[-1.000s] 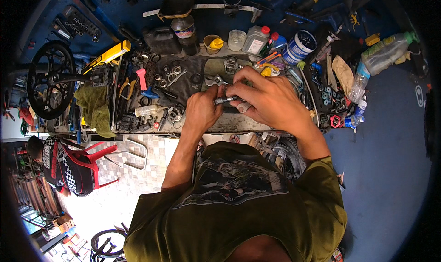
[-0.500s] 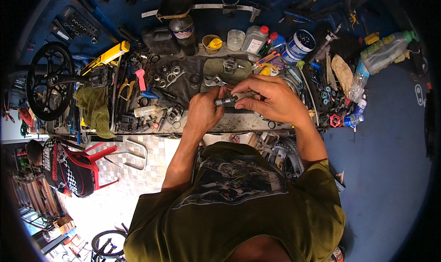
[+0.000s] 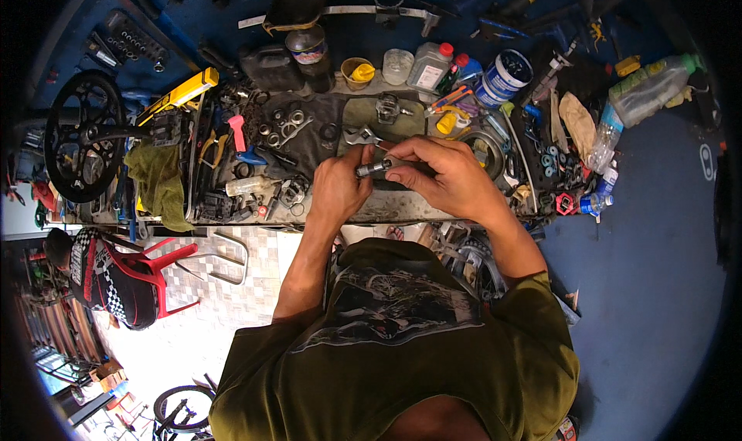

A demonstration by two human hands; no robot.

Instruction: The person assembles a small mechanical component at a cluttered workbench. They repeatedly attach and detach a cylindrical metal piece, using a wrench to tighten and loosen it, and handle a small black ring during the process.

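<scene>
Head view: one short silver-and-black metal cylinder (image 3: 374,169) over the worn grey bench (image 3: 410,207)
The bare left hand (image 3: 338,186) has its grip closed on it, covering one end; the bare right hand (image 3: 450,177) curls at the other, its hold unclear. One silver adjustable wrench (image 3: 360,136) lies beyond, partly hidden.

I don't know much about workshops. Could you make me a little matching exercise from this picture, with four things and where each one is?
Things:
1. Cylindrical metal part
2. Black chainring
3. White-and-blue tub
4. Large clear bottle

Places:
A. Back of the bench, right of a red-capped jug
B. Far left of the bench
C. In the left hand, close to the right hand
D. Toward the picture's right edge

Right pairs: 1-C, 2-B, 3-A, 4-D
</scene>
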